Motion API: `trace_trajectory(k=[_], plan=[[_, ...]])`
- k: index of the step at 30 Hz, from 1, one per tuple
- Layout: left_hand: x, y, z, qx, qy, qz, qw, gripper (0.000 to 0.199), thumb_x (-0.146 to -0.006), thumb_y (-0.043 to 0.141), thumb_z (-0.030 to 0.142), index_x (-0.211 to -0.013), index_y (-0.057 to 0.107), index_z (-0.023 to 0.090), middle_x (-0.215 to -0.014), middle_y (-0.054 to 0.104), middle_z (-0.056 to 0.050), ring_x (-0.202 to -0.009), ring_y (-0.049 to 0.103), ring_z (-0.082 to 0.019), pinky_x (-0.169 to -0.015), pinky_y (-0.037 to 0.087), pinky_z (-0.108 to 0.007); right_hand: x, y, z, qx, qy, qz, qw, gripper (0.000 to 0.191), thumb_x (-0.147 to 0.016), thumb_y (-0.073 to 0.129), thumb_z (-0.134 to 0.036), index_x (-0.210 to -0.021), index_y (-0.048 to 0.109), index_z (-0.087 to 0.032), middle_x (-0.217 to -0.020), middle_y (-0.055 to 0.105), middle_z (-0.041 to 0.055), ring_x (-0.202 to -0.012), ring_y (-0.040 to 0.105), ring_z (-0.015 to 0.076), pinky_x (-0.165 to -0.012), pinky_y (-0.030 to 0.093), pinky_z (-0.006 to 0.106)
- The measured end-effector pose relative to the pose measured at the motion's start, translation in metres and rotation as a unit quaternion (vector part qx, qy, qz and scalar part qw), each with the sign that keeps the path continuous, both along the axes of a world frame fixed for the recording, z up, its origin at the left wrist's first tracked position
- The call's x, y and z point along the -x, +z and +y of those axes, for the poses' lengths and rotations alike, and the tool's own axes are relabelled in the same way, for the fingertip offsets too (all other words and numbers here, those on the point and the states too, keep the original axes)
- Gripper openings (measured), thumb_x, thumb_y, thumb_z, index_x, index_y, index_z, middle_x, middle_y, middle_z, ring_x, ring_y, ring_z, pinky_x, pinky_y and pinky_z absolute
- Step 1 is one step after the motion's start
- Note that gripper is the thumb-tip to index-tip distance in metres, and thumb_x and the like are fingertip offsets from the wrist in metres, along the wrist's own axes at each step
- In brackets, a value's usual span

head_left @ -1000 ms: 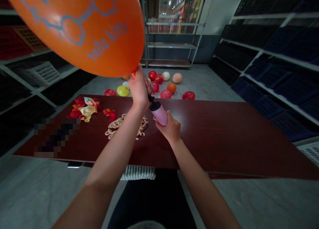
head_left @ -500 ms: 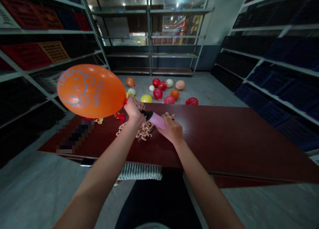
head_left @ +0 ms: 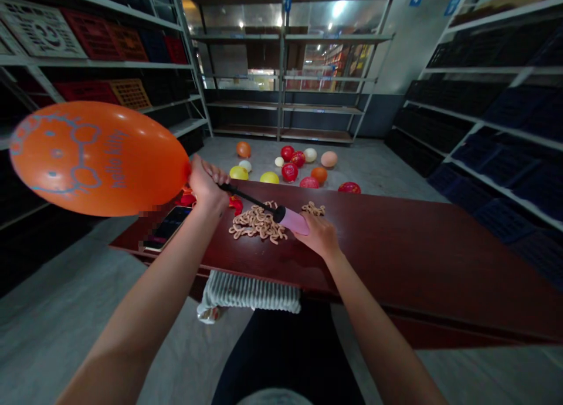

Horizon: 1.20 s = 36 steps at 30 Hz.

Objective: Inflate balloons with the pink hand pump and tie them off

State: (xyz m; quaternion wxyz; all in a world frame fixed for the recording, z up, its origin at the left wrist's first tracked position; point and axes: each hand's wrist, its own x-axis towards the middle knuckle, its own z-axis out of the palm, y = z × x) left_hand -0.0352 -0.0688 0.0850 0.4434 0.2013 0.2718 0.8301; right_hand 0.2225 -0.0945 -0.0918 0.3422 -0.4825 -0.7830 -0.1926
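My left hand is closed around the neck of a large inflated orange balloon, printed with a blue cartoon face and "hello kitty". The black end of a hand balloon pump runs into the same grip; its nozzle is hidden by my fingers. My right hand is wrapped around the pump's pink barrel. A thin black rod shows between the two hands. Below the rod, a pile of beige curled pieces lies on the table, and a smaller heap sits beyond my right hand.
The dark red table spans the front. A phone and red limp balloons lie on its left part. Several inflated balloons rest on the floor behind. A striped grey cloth hangs below the near edge. Shelves surround the area.
My hands have moved apart, drawing out the pump's black rod. The balloon has shifted left with my left hand and looks larger. The camera view has also shifted.
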Motion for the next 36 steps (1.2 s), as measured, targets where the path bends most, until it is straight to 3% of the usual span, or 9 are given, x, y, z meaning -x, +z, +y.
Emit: trace_trajectory(k=[5,9,13,16,19,24,30,36], plan=[[-0.01,0.025,-0.003,-0.042,-0.02,0.036,0.998,0.056,-0.103,0.047,0.036,-0.055,0.021,0.021,-0.04,0.019,0.006,-0.033,0.019,-0.008,-0.038,0.021,-0.024,0.001,-0.003,0.002,-0.006,-0.003,0.031,1.0,0.038,-0.08,0.073,-0.039,-0.109,0.065,-0.015,-0.09,0.076,0.0093,-0.079,0.073,0.0233,-0.071,0.052,0.031],[-0.041,0.031,0.006,-0.083,-0.027,0.066,0.994,0.061,-0.1,0.053,0.048,-0.055,0.022,0.021,-0.039,0.02,0.006,-0.032,0.021,-0.008,-0.036,0.022,-0.024,-0.003,-0.007,0.004,-0.021,-0.013,0.064,0.998,0.043,-0.081,0.072,-0.044,-0.112,0.064,-0.014,-0.092,0.077,0.01,-0.074,0.073,0.0237,-0.067,0.053,0.032],[-0.076,0.031,0.024,-0.103,-0.034,0.089,0.99,0.059,-0.101,0.05,0.048,-0.055,0.024,0.021,-0.039,0.019,0.007,-0.03,0.021,-0.007,-0.034,0.02,-0.024,-0.006,-0.009,0.007,-0.003,-0.031,0.101,0.994,0.047,-0.082,0.07,-0.045,-0.117,0.063,-0.015,-0.097,0.078,0.0104,-0.072,0.074,0.0241,-0.065,0.054,0.032],[-0.104,0.019,0.039,-0.106,-0.064,0.104,0.987,0.059,-0.1,0.052,0.05,-0.054,0.027,0.021,-0.039,0.021,0.007,-0.029,0.023,-0.007,-0.032,0.02,-0.023,-0.007,-0.009,0.009,0.014,-0.038,0.133,0.99,0.047,-0.083,0.068,-0.045,-0.119,0.063,-0.015,-0.099,0.078,0.0109,-0.07,0.074,0.0236,-0.064,0.054,0.032],[-0.133,-0.007,0.052,-0.087,-0.094,0.109,0.986,0.061,-0.097,0.056,0.052,-0.051,0.03,0.021,-0.037,0.025,0.007,-0.028,0.026,-0.007,-0.032,0.022,-0.022,-0.007,-0.009,0.011,0.021,-0.061,0.153,0.986,0.046,-0.084,0.066,-0.045,-0.119,0.063,-0.015,-0.099,0.078,0.0112,-0.07,0.074,0.0241,-0.062,0.053,0.031],[-0.166,-0.045,0.061,-0.019,-0.126,0.093,0.987,0.058,-0.1,0.054,0.038,-0.049,0.031,0.021,-0.035,0.027,0.006,-0.027,0.026,-0.007,-0.031,0.02,-0.022,-0.007,-0.01,0.014,0.006,-0.119,0.168,0.978,0.046,-0.083,0.067,-0.046,-0.116,0.066,-0.015,-0.101,0.078,0.012,-0.073,0.075,0.0247,-0.062,0.051,0.03],[-0.152,-0.05,0.053,-0.009,-0.121,0.063,0.991,0.058,-0.099,0.053,0.041,-0.05,0.031,0.021,-0.036,0.025,0.007,-0.026,0.024,-0.007,-0.03,0.02,-0.022,-0.007,-0.009,0.014,0.014,-0.096,0.147,0.984,0.048,-0.082,0.069,-0.045,-0.121,0.064,-0.017,-0.103,0.078,0.0087,-0.078,0.075,0.0231,-0.066,0.051,0.029],[-0.108,-0.059,0.037,0.036,-0.081,-0.022,0.996,0.049,-0.097,0.042,0.018,-0.05,0.029,0.02,-0.036,0.024,0.007,-0.027,0.025,-0.008,-0.033,0.024,-0.022,-0.006,-0.008,0.012,0.004,-0.056,0.07,0.996,0.043,-0.082,0.071,-0.041,-0.118,0.064,-0.02,-0.108,0.076,0.009,-0.085,0.073,0.0235,-0.073,0.051,0.031]])
